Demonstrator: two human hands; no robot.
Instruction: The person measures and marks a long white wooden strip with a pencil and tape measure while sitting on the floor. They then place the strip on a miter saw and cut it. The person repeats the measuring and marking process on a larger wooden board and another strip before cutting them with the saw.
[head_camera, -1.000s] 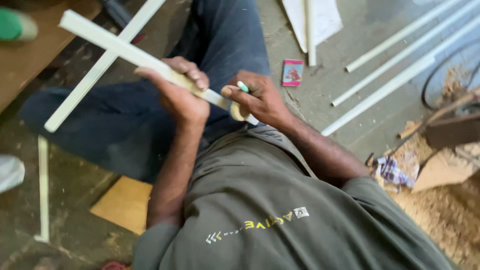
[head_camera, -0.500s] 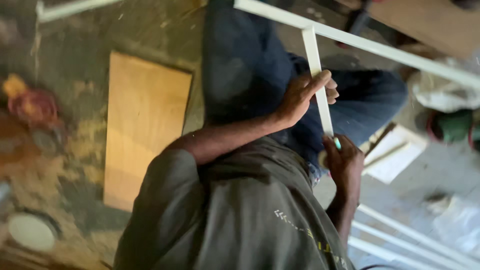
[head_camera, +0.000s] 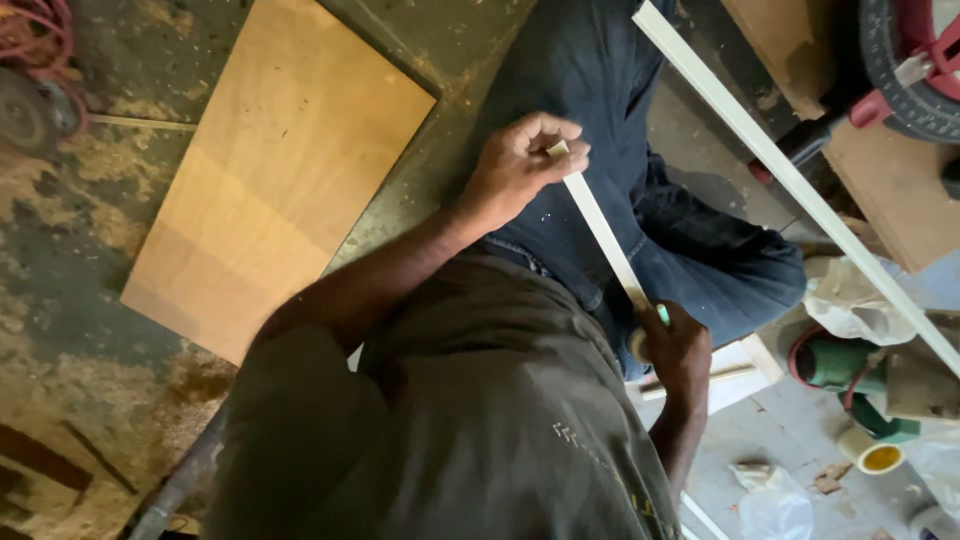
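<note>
Head view, listed left to right.

1. Red cord coil (head_camera: 30, 40), top corner, on the dusty floor.
2. Plywood board (head_camera: 270, 170), lying flat on the floor, well apart from both hands.
3. Left hand (head_camera: 520, 165): we note the fingers closed in a pinch on the upper end of the white strip (head_camera: 600, 230), thumb against fingertips, no gap showing.
4. White strip: narrow, straight, slanting down across the lap in dark jeans (head_camera: 600, 90), from the left hand to the right.
5. Right hand (head_camera: 680, 350): fingers curled shut around the strip's lower end. A teal-tipped pen (head_camera: 662, 314) pokes out of the same fist; how it is gripped we cannot tell.
6. Long white moulding (head_camera: 790, 180), running diagonally beyond the knees, untouched.
7. Green power tool (head_camera: 840, 365) and a roll with a yellow centre (head_camera: 865, 455), on the floor at far right.

Step, as we judge it: the strip is held at both ends, steadied for checking or marking. A next move would call for keeping the left pinch firm while the right hand frees the pen.
</note>
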